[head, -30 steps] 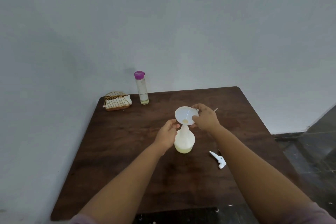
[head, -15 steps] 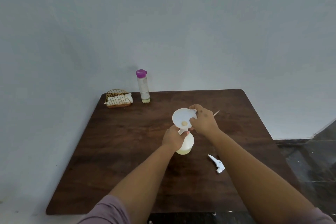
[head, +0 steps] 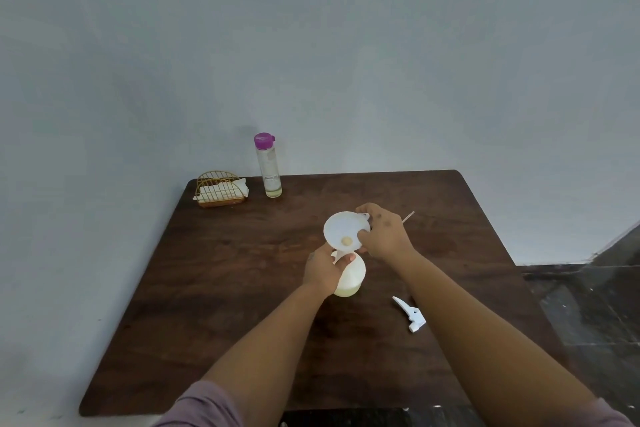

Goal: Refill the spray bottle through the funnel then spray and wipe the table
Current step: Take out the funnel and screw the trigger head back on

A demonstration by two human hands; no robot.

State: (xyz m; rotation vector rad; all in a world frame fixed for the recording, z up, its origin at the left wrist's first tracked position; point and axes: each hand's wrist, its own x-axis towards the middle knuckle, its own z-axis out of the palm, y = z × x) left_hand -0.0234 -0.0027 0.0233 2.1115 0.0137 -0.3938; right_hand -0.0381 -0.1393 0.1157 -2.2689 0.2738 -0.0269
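Left hand is gripping the spray bottle neck — right hand is pinching the funnel rim, seated on top.

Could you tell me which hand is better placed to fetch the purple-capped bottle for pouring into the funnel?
Probably the left hand: the purple-capped bottle stands at the table's far left, on its side. But it grips the spray bottle neck, while the right hand holds the funnel rim, so one must let go.
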